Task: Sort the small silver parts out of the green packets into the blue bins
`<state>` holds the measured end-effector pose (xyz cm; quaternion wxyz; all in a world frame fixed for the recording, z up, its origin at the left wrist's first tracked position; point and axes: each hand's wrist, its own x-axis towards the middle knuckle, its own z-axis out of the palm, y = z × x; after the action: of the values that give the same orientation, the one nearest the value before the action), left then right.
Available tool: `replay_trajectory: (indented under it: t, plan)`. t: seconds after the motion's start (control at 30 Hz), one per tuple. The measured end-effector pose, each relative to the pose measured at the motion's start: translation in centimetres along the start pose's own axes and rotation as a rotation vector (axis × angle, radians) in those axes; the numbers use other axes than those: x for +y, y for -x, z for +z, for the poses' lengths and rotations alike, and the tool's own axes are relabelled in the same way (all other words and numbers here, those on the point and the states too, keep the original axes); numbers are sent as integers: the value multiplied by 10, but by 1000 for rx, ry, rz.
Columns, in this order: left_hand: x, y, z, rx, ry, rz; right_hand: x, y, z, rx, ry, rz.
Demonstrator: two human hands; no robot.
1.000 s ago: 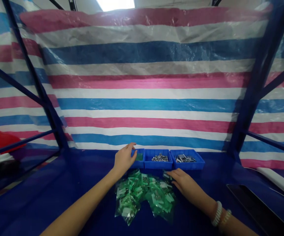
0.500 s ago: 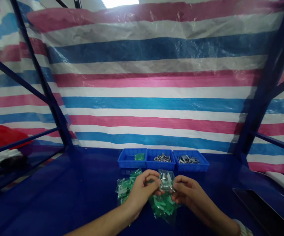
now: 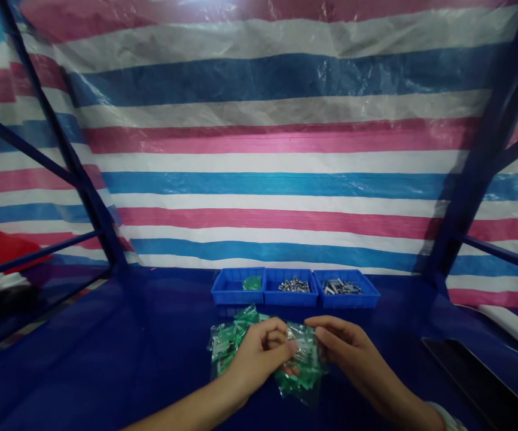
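Note:
My left hand [image 3: 265, 350] pinches a small clear plastic bag [image 3: 302, 342] at its left side, between thumb and curled fingers. Shiny metal parts show faintly through the film. At the bag's upper right corner is my right hand [image 3: 342, 341], with index finger and thumb close together on the edge; the exact contact is hard to see. Just below the held bag lies a heap of green-and-clear bags [image 3: 301, 383]. Another pile of similar bags [image 3: 225, 344] spreads left of it, partly hidden behind my left hand.
Three blue bins stand in a row behind my hands: the left bin [image 3: 228, 294] holds something green, the middle bin [image 3: 289, 299] small metal pieces, the right bin [image 3: 369, 297] flat metal pieces. A dark flat device [image 3: 474, 374] lies right. Blue posts [image 3: 472, 197] frame the table.
The held bag has moved down slightly, closer to the green heap. My right hand has shifted from the bag's right side to its upper corner, fingers straighter. The view has tilted down a little.

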<state>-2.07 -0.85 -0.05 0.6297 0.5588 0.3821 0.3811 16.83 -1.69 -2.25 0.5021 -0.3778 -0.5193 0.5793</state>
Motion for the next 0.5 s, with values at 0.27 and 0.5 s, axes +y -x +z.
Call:
replay_trajectory:
  t: [0.27,0.5]
  plan:
    - [-3,7,-5,64,-502,529,-8,7,2,-20,376,-364]
    - [-6,14,-23,-61,-1070,1230,-13,16,-2,-24,780,-880]
